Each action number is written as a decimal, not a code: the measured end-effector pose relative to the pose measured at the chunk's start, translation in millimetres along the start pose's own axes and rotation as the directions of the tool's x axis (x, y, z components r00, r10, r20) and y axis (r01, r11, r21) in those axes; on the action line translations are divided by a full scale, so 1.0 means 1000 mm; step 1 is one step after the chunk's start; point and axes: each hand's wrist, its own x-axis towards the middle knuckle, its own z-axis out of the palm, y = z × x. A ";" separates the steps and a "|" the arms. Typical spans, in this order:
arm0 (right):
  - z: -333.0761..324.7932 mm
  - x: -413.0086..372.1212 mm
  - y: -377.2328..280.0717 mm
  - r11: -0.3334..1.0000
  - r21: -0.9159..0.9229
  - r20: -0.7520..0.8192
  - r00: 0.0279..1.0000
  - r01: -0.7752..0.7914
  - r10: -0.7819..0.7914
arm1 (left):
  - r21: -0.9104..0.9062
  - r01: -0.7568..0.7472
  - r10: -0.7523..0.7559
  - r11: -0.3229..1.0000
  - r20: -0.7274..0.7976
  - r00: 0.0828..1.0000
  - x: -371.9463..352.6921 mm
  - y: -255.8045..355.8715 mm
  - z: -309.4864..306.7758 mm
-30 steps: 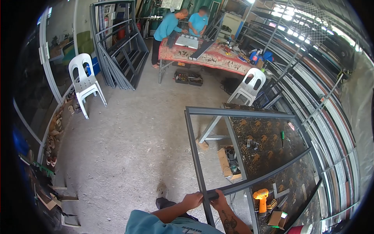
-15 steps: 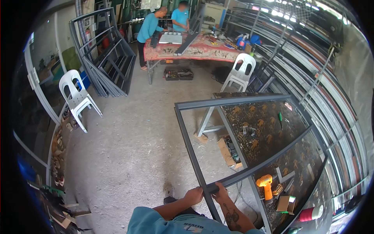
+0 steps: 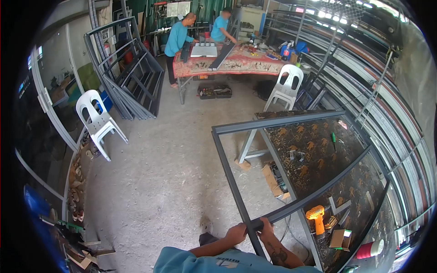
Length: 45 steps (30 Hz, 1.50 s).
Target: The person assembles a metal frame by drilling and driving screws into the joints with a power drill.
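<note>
A large dark grey metal window or door frame (image 3: 232, 182) lies partly on a dark-topped bench (image 3: 284, 136), its left side jutting out over the floor. My left hand (image 3: 236, 234) is closed around the frame's left bar, where the crossbar (image 3: 296, 207) meets it. Just right of that joint, my right hand (image 3: 266, 229) grips the crossbar end, fingers wrapped over it. On the bench inside the frame's outline are an orange cordless drill (image 3: 315, 218), a small open cardboard box (image 3: 340, 239) and a green-handled screwdriver (image 3: 333, 137).
Two co-workers in blue shirts (image 3: 179, 38) stand at a red-covered table (image 3: 255, 67). White plastic chairs (image 3: 287, 84) stand near the bench and at left (image 3: 93, 117). Assembled frames (image 3: 132, 77) lean at the back left. Racks of long profiles (image 3: 387, 118) line the right. A cable (image 3: 287, 225) hangs beside the bench.
My view has shifted, so the scene sits slightly further right and lower. Both hands stay on the frame. The far co-worker now reaches an arm toward a dark bar on the red table.
</note>
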 end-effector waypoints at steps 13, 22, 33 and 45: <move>0.008 0.025 0.004 0.996 0.087 -0.182 0.983 0.019 -0.003 | 0.022 -0.021 0.019 1.000 0.095 0.995 0.004 -0.009 0.006; -0.017 0.025 0.001 0.988 -0.149 -0.003 0.999 -0.044 0.044 | 0.015 0.135 -0.135 0.991 -0.010 0.991 0.013 -0.021 -0.012; 0.002 -0.068 0.045 0.574 -0.368 0.042 0.630 0.731 -0.775 | -0.028 -0.041 0.047 0.999 0.280 0.959 0.011 -0.018 -0.018; 0.019 -0.026 0.140 0.817 0.576 0.134 0.990 -0.036 -0.051 | -0.261 -0.170 0.307 0.950 0.691 0.654 0.092 -0.082 -0.088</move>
